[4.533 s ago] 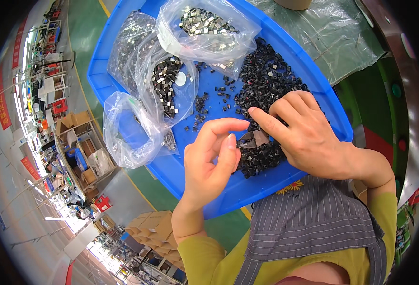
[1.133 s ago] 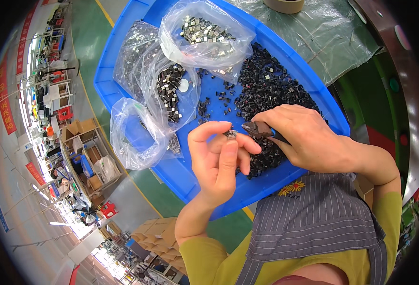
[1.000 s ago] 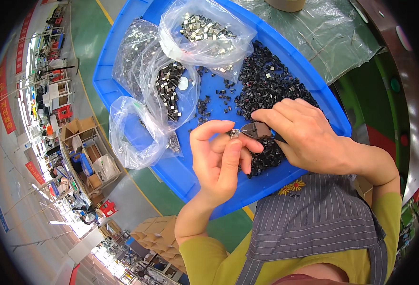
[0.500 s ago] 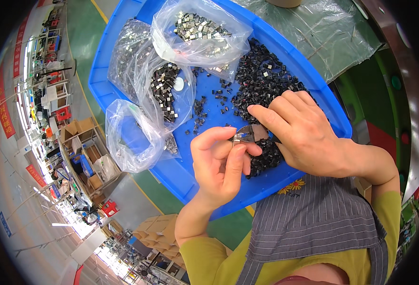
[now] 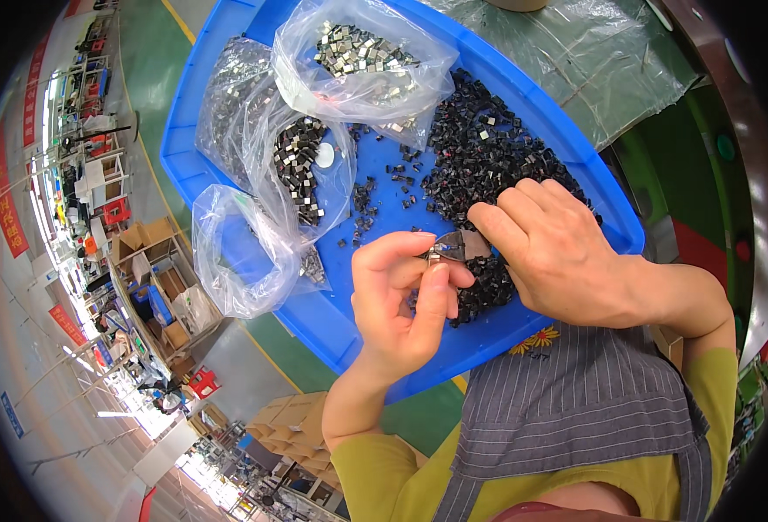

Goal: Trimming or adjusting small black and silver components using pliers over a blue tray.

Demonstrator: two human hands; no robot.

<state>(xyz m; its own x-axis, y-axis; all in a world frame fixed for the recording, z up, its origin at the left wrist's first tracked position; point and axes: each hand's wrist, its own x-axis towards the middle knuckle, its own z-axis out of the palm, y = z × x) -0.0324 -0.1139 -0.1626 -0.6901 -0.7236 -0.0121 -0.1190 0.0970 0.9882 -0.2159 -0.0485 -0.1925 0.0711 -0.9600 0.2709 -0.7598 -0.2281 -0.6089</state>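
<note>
My left hand (image 5: 401, 300) is closed in a pinch over the blue tray (image 5: 349, 335), gripping a small shiny metal piece (image 5: 436, 255) between thumb and fingers. My right hand (image 5: 558, 248) is closed around a small hand tool (image 5: 452, 246) with a dark metal tip and a tan part behind it. That tip meets the metal piece at my left fingertips. Most of the tool is hidden by my right fingers, so its exact kind cannot be told. Beneath and beyond both hands lie many small black parts (image 5: 479, 143), loose in the tray.
Clear plastic bags stand in the tray: one with silvery square pieces (image 5: 362, 50), another with dark and silvery pieces (image 5: 298, 161), and a crumpled bag (image 5: 244, 252) at the left. Beyond the tray lies a plastic sheet (image 5: 566, 65). Cardboard boxes (image 5: 292, 426) are stacked on the floor.
My right index finger, stretched out before, has curled in, and the right hand has shifted slightly. My left hand keeps its pinch at nearly the same place.
</note>
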